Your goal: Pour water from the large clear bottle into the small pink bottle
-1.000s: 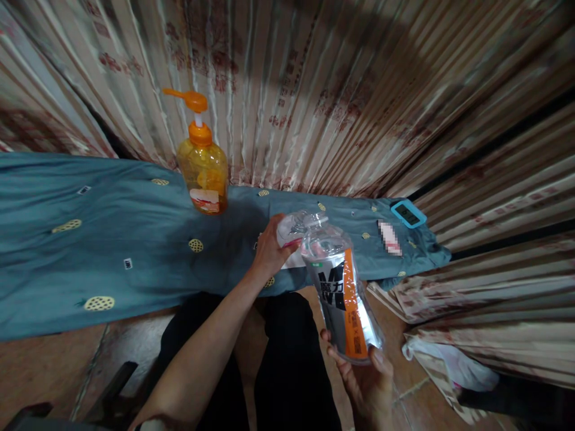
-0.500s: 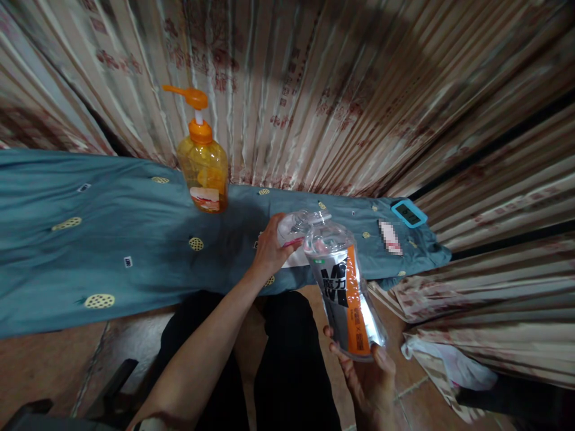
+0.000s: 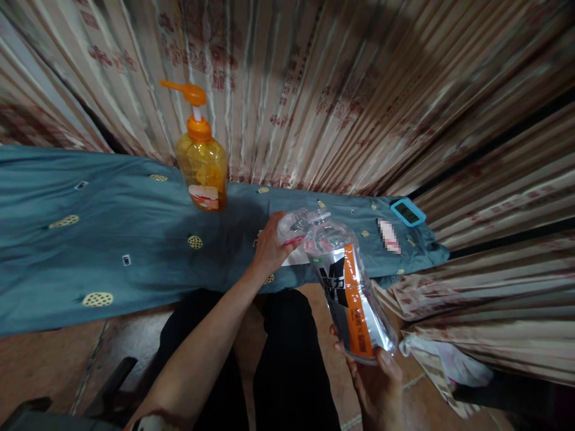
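Observation:
My left hand (image 3: 268,246) is closed around a small clear plastic bottle (image 3: 291,225), which has a pinkish-red edge low on its side. Its narrow end points right, against the neck of a larger clear drink bottle (image 3: 354,299); whether the two mouths touch I cannot tell. The drink bottle carries a silver, black and orange label and leans with its neck up and to the left. Around its base, my right hand (image 3: 375,368) grips with the thumb on the near right side. A white sheet (image 3: 296,257) lies partly hidden below the small bottle.
An orange pump bottle (image 3: 203,164) stands upright at the back left of the cloth-covered table (image 3: 148,239). Toward the right end lie a blue digital timer (image 3: 408,212) and a small blurred packet (image 3: 389,236). A pleated curtain (image 3: 287,90) hangs behind.
The drink bottle's base and my right hand have shifted slightly right, so the bottle leans a little more. My left hand and the small bottle stay nearly in place.

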The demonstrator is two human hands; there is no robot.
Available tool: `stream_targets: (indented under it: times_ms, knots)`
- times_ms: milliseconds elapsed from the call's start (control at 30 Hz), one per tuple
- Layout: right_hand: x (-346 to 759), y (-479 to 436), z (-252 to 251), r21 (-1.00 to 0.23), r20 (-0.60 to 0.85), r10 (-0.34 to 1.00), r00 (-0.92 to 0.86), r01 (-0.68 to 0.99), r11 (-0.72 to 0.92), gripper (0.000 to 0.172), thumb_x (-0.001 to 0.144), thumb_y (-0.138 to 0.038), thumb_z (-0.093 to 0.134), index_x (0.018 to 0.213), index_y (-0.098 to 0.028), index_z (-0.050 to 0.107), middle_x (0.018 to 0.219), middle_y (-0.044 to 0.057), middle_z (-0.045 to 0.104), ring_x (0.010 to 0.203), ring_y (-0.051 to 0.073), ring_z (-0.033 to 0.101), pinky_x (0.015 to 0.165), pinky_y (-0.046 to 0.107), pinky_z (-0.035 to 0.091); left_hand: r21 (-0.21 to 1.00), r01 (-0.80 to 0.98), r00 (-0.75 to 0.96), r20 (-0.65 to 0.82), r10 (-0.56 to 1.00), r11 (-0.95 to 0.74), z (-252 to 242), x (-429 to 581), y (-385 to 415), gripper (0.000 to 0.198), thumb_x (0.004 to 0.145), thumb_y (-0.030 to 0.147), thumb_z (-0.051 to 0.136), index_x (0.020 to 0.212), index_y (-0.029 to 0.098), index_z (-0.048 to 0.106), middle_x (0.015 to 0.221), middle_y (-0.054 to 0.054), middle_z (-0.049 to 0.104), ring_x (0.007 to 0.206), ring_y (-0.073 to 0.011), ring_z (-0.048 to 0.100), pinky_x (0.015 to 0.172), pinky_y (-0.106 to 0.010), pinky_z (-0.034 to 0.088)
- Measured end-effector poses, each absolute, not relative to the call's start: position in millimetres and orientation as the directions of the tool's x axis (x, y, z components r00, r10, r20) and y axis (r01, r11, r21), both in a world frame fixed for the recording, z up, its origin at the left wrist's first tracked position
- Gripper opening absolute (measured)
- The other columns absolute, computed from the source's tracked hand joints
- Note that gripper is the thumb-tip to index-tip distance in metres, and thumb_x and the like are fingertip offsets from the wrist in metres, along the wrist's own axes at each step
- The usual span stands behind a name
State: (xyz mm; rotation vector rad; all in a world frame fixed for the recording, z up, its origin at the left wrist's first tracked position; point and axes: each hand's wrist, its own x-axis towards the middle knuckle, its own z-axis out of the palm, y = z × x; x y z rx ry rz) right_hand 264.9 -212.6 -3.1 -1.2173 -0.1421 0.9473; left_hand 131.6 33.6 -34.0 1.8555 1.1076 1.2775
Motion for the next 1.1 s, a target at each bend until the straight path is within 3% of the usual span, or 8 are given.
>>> stream_targets:
  times_ms: [100,200,333,533,1100]
  knots:
    - [261.9,-213.5,-5.0,-0.836,-0.357,0.694,0.625,-0.545,0.061,0.044,0.059,-0.044,0.088,0.1,-0.028,0.081,0.092,0.004,0.083,0.076,0.026,0.08,0.058,0.032,0.066,0.846,0.299,0.181,0.405,0.896,-0.442,-33.7,132.1,33.5,0.058,0.076,0.029,0.079,0.125,0.021,0.05,0.121,-0.007,0.068,0.106,-0.0246,0.071,0.091,-0.035,0.058]
    - [262.9,-214.4,-8.7,-0.838,-0.35,0.692,0.631,-0.542,0.07,0.054,0.06,-0.047,0.088,0.11,-0.029,0.077,0.096,0.003,0.083,0.076,0.025,0.08,0.06,0.028,0.066,0.862,0.296,0.179,0.373,0.91,-0.412,-31.7,131.9,32.8,0.056,0.076,0.03,0.078,0.125,0.022,0.05,0.117,-0.006,0.069,0.103,-0.0247,0.072,0.089,-0.035,0.058]
    - [261.4,-209.5,-3.1,-0.818,-0.385,0.668,0.637,-0.571,0.073,0.061,0.052,-0.045,0.092,0.109,-0.029,0.078,0.096,0.004,0.083,0.075,0.028,0.08,0.059,0.029,0.066,0.861,0.29,0.181,0.379,0.908,-0.417,-29.8,131.0,32.5,0.056,0.077,0.032,0.077,0.125,0.023,0.05,0.117,-0.005,0.07,0.104,-0.0255,0.072,0.089,-0.036,0.058]
    - [257.2,-199.4,12.4,-0.805,-0.463,0.596,0.657,-0.593,0.028,0.06,0.031,-0.044,0.098,0.086,-0.027,0.082,0.082,0.008,0.083,0.065,0.035,0.079,0.05,0.038,0.065,0.866,0.296,0.186,0.361,0.914,-0.402,-29.9,131.0,33.1,0.057,0.077,0.033,0.077,0.126,0.022,0.05,0.119,-0.006,0.069,0.106,-0.0257,0.071,0.092,-0.036,0.058]
    - [261.5,-204.3,4.5,-0.862,-0.386,0.665,0.639,-0.506,-0.015,0.048,0.05,-0.052,0.091,0.087,-0.023,0.082,0.086,0.011,0.083,0.074,0.034,0.08,0.059,0.04,0.067,0.873,0.254,0.187,0.379,0.907,-0.417,-29.5,131.1,31.5,0.056,0.075,0.027,0.077,0.124,0.024,0.051,0.118,-0.004,0.069,0.106,-0.0251,0.071,0.093,-0.037,0.057]
